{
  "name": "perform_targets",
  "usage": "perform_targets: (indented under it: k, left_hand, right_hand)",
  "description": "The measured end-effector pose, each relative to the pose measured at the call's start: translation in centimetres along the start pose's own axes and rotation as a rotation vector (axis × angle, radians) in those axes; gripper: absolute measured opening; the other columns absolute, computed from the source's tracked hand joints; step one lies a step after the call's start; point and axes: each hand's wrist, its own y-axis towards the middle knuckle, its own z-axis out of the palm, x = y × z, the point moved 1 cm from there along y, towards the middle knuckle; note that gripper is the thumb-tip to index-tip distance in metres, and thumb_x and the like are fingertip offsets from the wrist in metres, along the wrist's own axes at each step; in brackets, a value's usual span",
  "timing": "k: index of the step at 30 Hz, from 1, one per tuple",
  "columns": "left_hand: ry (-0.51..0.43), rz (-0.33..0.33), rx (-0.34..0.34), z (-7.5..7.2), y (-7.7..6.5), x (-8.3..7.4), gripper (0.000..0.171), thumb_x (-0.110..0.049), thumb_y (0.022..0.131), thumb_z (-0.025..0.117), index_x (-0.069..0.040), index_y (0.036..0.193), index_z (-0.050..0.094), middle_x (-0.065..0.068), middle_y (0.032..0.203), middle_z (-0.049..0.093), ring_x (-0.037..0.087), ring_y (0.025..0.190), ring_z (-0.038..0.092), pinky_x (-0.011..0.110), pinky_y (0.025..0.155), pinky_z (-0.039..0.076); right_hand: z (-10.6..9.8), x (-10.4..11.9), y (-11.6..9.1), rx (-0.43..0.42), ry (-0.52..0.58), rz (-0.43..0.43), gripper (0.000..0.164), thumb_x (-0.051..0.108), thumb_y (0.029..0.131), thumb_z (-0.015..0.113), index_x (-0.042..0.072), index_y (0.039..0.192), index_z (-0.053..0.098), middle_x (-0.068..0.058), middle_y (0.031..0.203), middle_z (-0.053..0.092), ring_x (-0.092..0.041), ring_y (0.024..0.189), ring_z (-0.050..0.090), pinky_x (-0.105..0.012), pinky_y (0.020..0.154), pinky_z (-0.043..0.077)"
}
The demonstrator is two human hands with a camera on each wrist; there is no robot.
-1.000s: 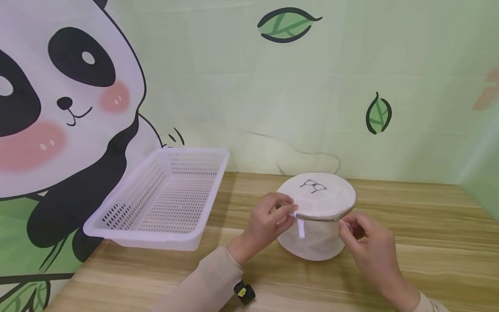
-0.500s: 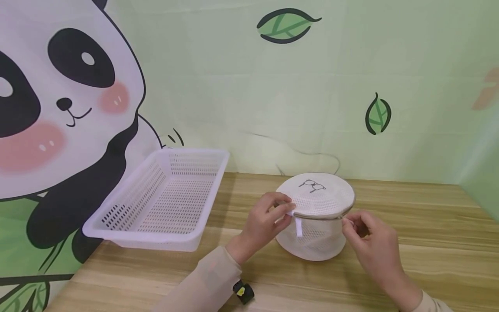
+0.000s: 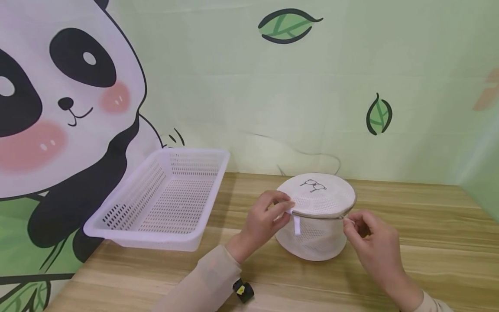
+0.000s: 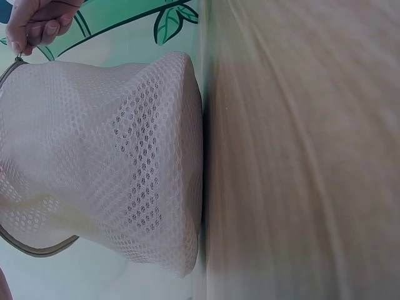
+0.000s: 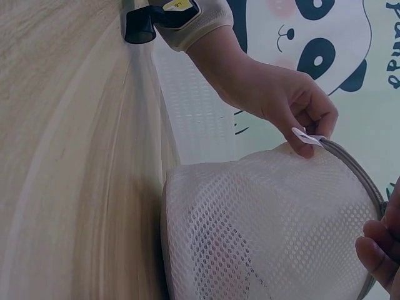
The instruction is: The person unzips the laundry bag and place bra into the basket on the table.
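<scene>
A round white mesh laundry bag (image 3: 313, 242) stands upright on the wooden table, its lid (image 3: 331, 193) lying flat with a small glasses-like print. A grey-brown zipper (image 3: 317, 216) runs round the lid's edge. My left hand (image 3: 265, 219) pinches the rim at the zipper's left end, beside a hanging white tag (image 3: 297, 226). At the front right of the rim, my right hand (image 3: 376, 245) pinches the zipper pull, which is mostly hidden by the fingers. The left wrist view shows that right hand (image 4: 40, 25) at the zipper edge. Something faintly yellow shows through the mesh there.
To the left stands a white plastic basket (image 3: 195, 236) with slotted walls. A wrist-worn black device (image 3: 243, 291) sits at the left cuff. Behind the table (image 3: 440, 242) hangs a green wall cloth (image 3: 218, 86) with a printed panda and leaves.
My right hand has moved slightly to the right along the rim with the zipper pull. The left hand keeps its pinch and has shifted only a little; the bag stays in place.
</scene>
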Motion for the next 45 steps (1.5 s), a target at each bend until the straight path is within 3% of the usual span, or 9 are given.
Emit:
perform_targets:
  k: [8, 16, 31, 39, 45]
  left_hand:
    - [-0.031, -0.016, 0.017, 0.1, -0.1, 0.3, 0.023, -0.001, 0.075, 0.075, -0.007, 0.096, 0.067, 0.007, 0.101, 0.062, 0.017, 0.088, 0.061, 0.019, 0.081, 0.053]
    - [-0.038, -0.019, 0.023, 0.1, 0.0, 0.5, 0.024, 0.001, 0.075, 0.075, -0.007, 0.096, 0.067, 0.008, 0.101, 0.062, 0.018, 0.089, 0.061, 0.024, 0.079, 0.055]
    - [0.002, -0.063, 0.018, -0.2, 0.2, 0.8, 0.025, 0.0, 0.074, 0.076, -0.008, 0.097, 0.067, 0.01, 0.103, 0.061, 0.022, 0.096, 0.061, 0.027, 0.084, 0.055]
    - [0.022, -0.086, 0.103, -0.5, 0.6, 0.8, 0.026, 0.001, 0.077, 0.073, -0.008, 0.1, 0.064, 0.012, 0.108, 0.061, 0.023, 0.099, 0.061, 0.029, 0.084, 0.056]
    - [-0.053, -0.135, 0.253, -1.1, 1.1, 0.8, 0.039, 0.001, 0.076, 0.073, -0.012, 0.111, 0.061, 0.012, 0.12, 0.058, 0.023, 0.105, 0.058, 0.029, 0.088, 0.054]
  right_hand:
    - [-0.2, -0.1, 0.1, 0.001, -0.007, 0.015, 0.012, -0.009, 0.074, 0.066, 0.003, 0.072, 0.061, 0.002, 0.061, 0.052, 0.013, 0.059, 0.041, -0.006, 0.05, 0.037]
    - [-0.5, -0.2, 0.2, -0.006, -0.003, 0.027, 0.01, -0.008, 0.075, 0.066, 0.001, 0.074, 0.062, 0.0, 0.061, 0.054, 0.014, 0.06, 0.042, -0.006, 0.05, 0.038]
    - [-0.2, -0.5, 0.2, -0.009, 0.036, 0.023, 0.012, -0.01, 0.074, 0.067, 0.0, 0.073, 0.061, -0.001, 0.061, 0.055, 0.011, 0.058, 0.044, -0.006, 0.048, 0.039]
    - [0.1, 0.0, 0.1, -0.003, 0.042, 0.01, 0.015, -0.009, 0.071, 0.069, 0.003, 0.07, 0.061, 0.002, 0.061, 0.053, 0.01, 0.059, 0.044, -0.006, 0.049, 0.038]
    - [0.2, 0.2, -0.2, 0.01, 0.013, 0.014, 0.017, -0.008, 0.072, 0.069, 0.006, 0.07, 0.06, 0.004, 0.061, 0.052, 0.007, 0.058, 0.044, -0.007, 0.05, 0.038]
